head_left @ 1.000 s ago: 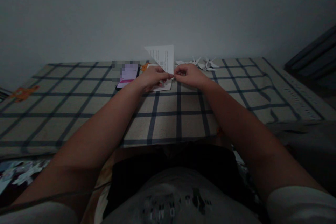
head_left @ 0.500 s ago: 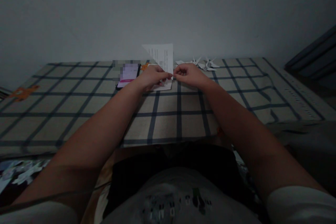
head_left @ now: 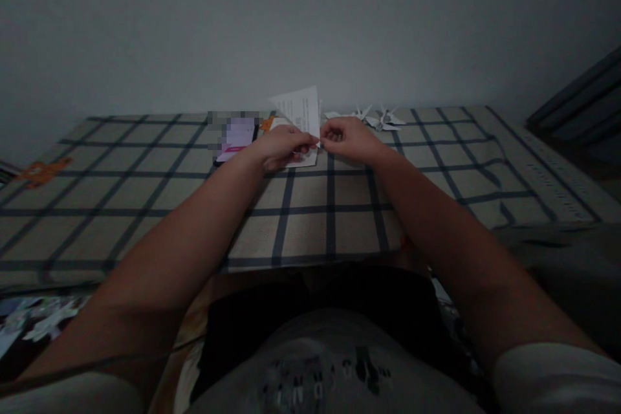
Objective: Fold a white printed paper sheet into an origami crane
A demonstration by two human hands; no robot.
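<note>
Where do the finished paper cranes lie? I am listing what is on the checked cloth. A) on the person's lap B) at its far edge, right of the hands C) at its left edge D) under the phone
B: the paper cranes lie near the wall on the checked cloth, just beyond the right hand.

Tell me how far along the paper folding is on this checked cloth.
Done: folded paper cranes lie at the far edge of the checked cloth. In hand: the left hand and right hand pinch a printed sheet at one corner, its upper part standing up. Left: this sheet has no crane shape yet.
</note>
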